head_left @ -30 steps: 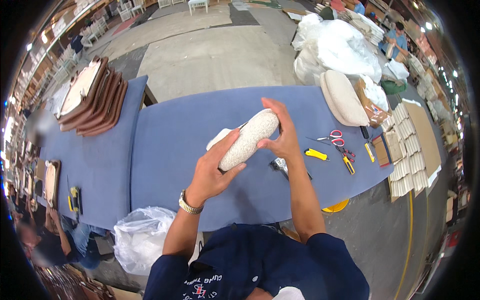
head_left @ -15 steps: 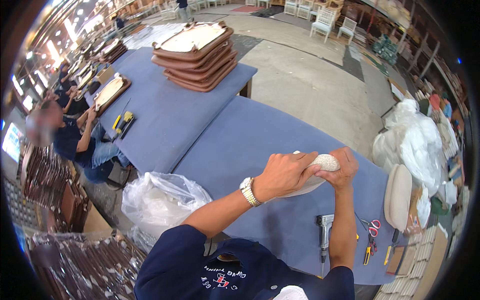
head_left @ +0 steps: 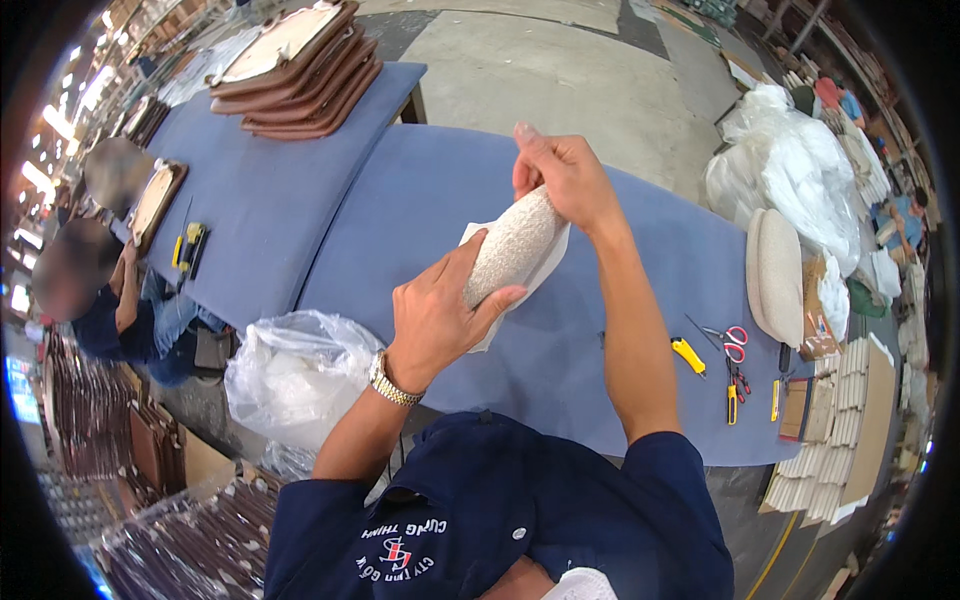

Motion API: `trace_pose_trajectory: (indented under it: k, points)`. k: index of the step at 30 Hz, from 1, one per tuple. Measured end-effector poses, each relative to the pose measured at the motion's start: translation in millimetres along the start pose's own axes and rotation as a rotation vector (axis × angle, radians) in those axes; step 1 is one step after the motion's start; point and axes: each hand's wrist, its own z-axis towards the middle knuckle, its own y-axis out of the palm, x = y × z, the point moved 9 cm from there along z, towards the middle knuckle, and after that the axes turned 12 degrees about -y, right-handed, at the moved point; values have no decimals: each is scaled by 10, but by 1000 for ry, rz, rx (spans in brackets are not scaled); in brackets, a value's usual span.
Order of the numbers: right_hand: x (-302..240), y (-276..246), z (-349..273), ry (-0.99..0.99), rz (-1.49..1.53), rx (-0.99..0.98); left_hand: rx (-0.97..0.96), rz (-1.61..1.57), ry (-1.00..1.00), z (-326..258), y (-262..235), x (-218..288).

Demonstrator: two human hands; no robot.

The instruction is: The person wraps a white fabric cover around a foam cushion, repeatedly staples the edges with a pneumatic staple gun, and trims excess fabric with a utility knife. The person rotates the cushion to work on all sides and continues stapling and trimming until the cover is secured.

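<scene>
Since half a second ago the view has swung back rightward, and the hands with their pad have risen toward the middle of the long blue cloth-covered worktable [head_left: 430, 190]. Far left lies a stack of brown wooden seat boards [head_left: 300, 60]; at the near left edge hangs a clear plastic bag [head_left: 290, 370]; at the right rests a cream oval cushion [head_left: 778, 275], with red-handled scissors [head_left: 733, 343] nearer. Held above the table, the beige textured padded seat piece [head_left: 515, 245] runs lengthwise from near left to far right. Left hand [head_left: 435, 320] cups its near end, fingers wrapped; right hand [head_left: 565, 175] pinches its far upper end.
</scene>
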Motion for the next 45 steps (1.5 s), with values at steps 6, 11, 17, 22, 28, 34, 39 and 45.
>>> trace_pose_trajectory:
  k: [6, 11, 17, 22, 28, 34, 39, 45]
  points:
    - [637, 462, -252, 79, 117, -129, -40, 88, -310, -662, -385, -241]
    - [1397, 622, -849, 117, -52, -103, -32, 289, -534, -1371, -677, -322]
    - [2538, 476, -1330, 297, -35, -113, -5, 76, -650, -2328, -675, -469]
    - [2772, 309, -1676, 317, 178, 128, 1, -45, -708, -3117, -510, -903]
    - [2383, 199, -1613, 337, 344, 232, 42, -355, -1026, -3557, -311, -1063]
    - [2225, -530, -1903, 167, 14, 350, -119, -113, -940, -3135, 95, -1152]
    - [2678, -510, -2429, 244, 171, 389, -395, 306, -453, -2377, 626, -515]
    - [2801, -596, -2666, 195, 106, 463, -626, 460, -241, -1491, 1944, 160]
